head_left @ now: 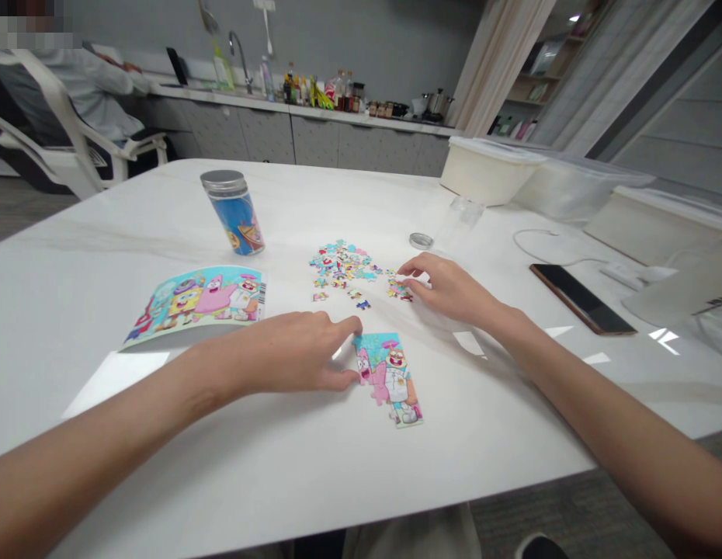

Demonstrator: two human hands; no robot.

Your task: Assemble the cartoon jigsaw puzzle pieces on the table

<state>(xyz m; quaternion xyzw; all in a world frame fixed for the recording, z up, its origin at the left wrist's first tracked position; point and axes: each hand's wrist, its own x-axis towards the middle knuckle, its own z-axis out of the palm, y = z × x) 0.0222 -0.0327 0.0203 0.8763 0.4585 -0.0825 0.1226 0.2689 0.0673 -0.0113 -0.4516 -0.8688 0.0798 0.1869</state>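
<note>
A partly joined jigsaw puzzle (390, 376) with pink and brown cartoon figures lies flat near the table's front. At its left edge is my left hand (303, 351), index finger and thumb apart, the index fingertip at the upper left corner. My right hand (446, 286) reaches over a small cluster of loose puzzle pieces (403, 293), its thumb and curved fingers apart, with no piece visibly held. Just left of that cluster spreads a larger heap of loose pieces (341, 262). The curved picture sheet (203, 303) beyond my left forearm shows the cartoon scene.
A blue-labelled jar (236, 213) with a metal lid stands at the left. Further right are a loose lid (421, 241), a clear jar (459, 221), a phone (581, 299), a cable and plastic boxes (489, 171). A person (98, 89) sits at the back left.
</note>
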